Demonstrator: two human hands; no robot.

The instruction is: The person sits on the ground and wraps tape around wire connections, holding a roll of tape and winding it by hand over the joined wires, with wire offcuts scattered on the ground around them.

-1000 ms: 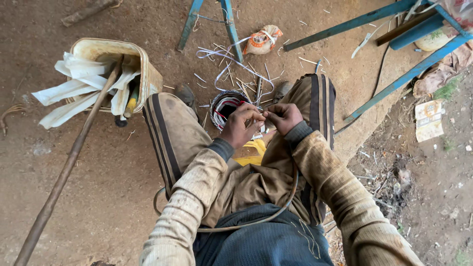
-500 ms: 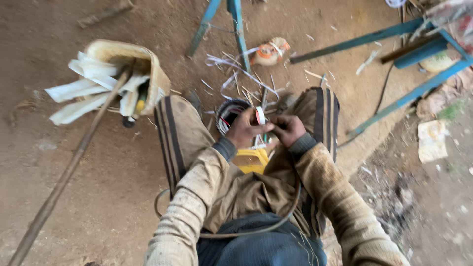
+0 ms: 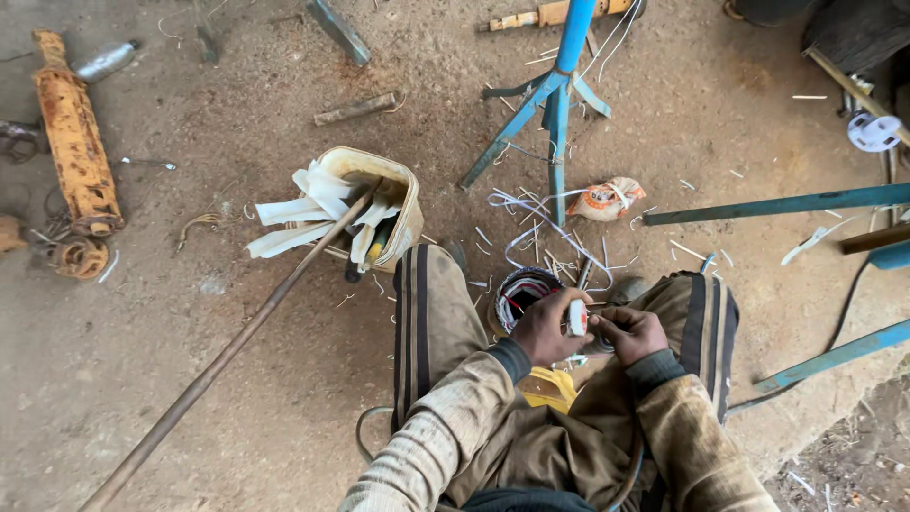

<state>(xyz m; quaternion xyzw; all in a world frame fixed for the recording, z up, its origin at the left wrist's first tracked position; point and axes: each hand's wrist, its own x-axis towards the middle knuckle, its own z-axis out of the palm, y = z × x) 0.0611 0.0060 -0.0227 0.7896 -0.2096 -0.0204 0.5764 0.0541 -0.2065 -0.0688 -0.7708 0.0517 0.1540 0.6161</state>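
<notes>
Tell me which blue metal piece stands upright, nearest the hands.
The blue stand with splayed legs, straight ahead of both hands beyond the scattered white strips. The other blue bars at right lie roughly level and lead off toward the right edge.

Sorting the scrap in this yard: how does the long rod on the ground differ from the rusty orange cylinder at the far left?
The long rod is thin, dark and slanted, its top end resting in the cream container. The rusty orange cylinder is thick, short and lies flat on the dirt. Both look like worn metal.
</notes>
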